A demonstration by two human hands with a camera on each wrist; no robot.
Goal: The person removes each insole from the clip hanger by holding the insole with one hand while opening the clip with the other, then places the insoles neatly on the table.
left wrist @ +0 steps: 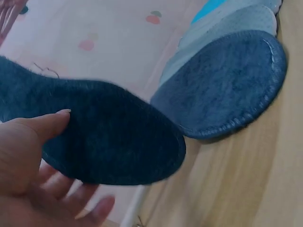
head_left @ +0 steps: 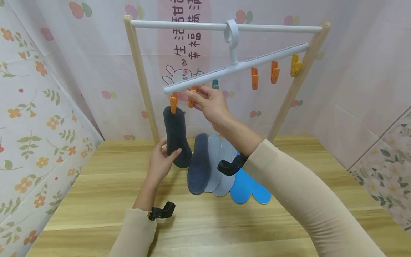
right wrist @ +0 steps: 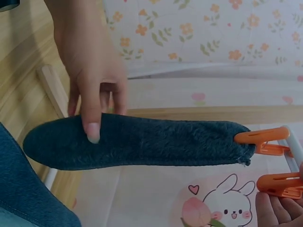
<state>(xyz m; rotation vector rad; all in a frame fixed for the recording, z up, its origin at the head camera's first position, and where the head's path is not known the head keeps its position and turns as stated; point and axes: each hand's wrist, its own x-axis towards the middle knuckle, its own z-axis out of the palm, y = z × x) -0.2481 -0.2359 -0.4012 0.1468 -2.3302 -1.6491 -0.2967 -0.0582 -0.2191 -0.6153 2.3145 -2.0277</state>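
A dark insole (head_left: 175, 132) hangs by one end from an orange clip (head_left: 173, 103) at the low left end of a tilted white hanger (head_left: 205, 76). My left hand (head_left: 159, 163) holds its lower part, thumb on the front face and fingers behind, as the left wrist view shows. My right hand (head_left: 214, 106) pinches the neighbouring orange clip (head_left: 191, 101) under the bar. In the right wrist view, that clip (right wrist: 279, 184) has no insole in it, while the other clip (right wrist: 262, 137) bites the insole's end (right wrist: 189, 142).
A second dark insole (head_left: 199, 167), grey insoles (head_left: 213, 157) and blue insoles (head_left: 240, 189) lie overlapping on the wooden table (head_left: 205, 228). More clips (head_left: 254, 78) hang along the bar. The hanger hooks over a white rod (head_left: 179, 25) between wooden posts (head_left: 141, 75).
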